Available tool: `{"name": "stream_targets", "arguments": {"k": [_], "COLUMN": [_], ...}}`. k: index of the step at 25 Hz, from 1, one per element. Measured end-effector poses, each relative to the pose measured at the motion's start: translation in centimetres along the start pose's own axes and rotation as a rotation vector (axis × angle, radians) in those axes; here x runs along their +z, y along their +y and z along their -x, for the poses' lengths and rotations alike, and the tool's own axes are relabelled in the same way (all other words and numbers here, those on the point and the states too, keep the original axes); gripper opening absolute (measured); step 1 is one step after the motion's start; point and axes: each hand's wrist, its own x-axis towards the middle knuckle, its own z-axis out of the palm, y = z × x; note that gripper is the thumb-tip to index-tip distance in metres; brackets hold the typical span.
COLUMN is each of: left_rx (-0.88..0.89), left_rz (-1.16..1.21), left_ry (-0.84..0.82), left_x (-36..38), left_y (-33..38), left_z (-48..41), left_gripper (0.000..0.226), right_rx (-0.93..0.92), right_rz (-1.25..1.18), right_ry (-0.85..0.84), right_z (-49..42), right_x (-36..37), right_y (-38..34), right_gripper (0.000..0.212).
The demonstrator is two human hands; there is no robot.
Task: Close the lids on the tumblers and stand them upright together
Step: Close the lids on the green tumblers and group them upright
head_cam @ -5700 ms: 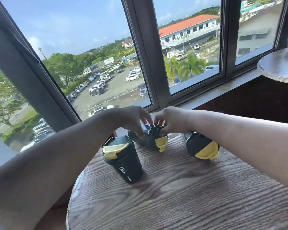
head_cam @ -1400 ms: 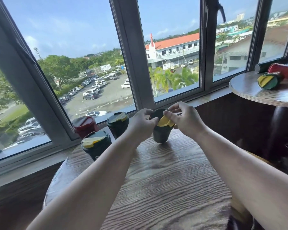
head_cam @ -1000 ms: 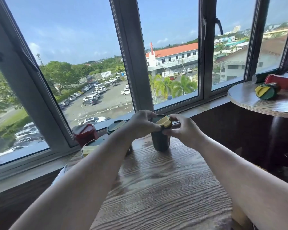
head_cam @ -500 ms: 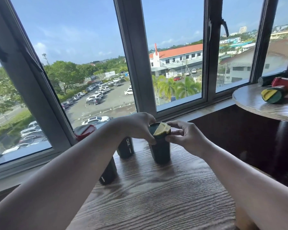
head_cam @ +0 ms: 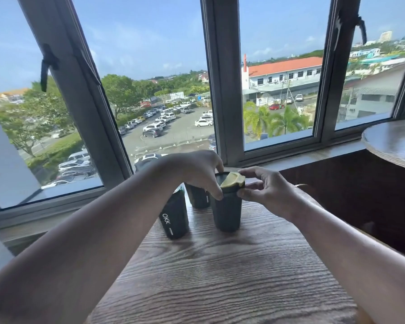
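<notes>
Since a moment ago my view has dropped closer to the table, and both hands keep their grip on the same tumbler. My left hand wraps the rim from the left, thumb pressed on the side just under the lid. My right hand pinches the rim from the right, fingers closed around the lid's edge. The tumbler stands upright, long axis vertical, at the far edge of the wooden table. Its yellow flap is tilted up, not flat on the lid. Just left of it stands a second dark tumbler, upright, with white letters "OKK" running up its side. A third tumbler stands behind them, mostly hidden by my left wrist. Beyond is the window, and to the right a round side table.
</notes>
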Motion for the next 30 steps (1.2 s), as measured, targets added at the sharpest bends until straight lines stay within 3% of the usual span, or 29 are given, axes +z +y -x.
{"name": "stream_targets", "arguments": {"k": [4, 9, 15, 20, 26, 30], "left_rx": [0.015, 0.03, -0.165, -0.196, -0.117, -0.087], "left_rz": [0.069, 0.069, 0.05, 0.016, 0.174, 0.181], "left_ry": [0.032, 0.16, -0.027, 0.005, 0.062, 0.064], "left_x": [0.9, -0.2, 0.0, 1.1, 1.5, 1.5], "left_y": [-0.9, -2.9, -7.3, -8.1, -8.6, -8.4], "left_z": [1.3, 4.3, 7.2, 7.3, 8.2, 9.0], "left_gripper": [0.077, 0.07, 0.083, 0.084, 0.059, 0.059], "right_rx": [-0.001, -0.036, -0.074, -0.055, -0.101, -0.132], "right_rz": [0.165, 0.633, 0.897, 0.95, 0.899, 0.887], "right_ry": [-0.111, -0.209, -0.314, -0.292, -0.254, -0.263], "right_z": [-0.5, -1.6, -3.2, -3.4, -2.9, -2.5], "right_x": [-0.1, 0.4, 2.6, 3.7, 4.8, 5.7], "right_y": [-1.5, -4.6, -6.8, -7.4, -7.6, -8.3], "right_gripper": [0.064, 0.088, 0.093, 0.082, 0.079, 0.068]}}
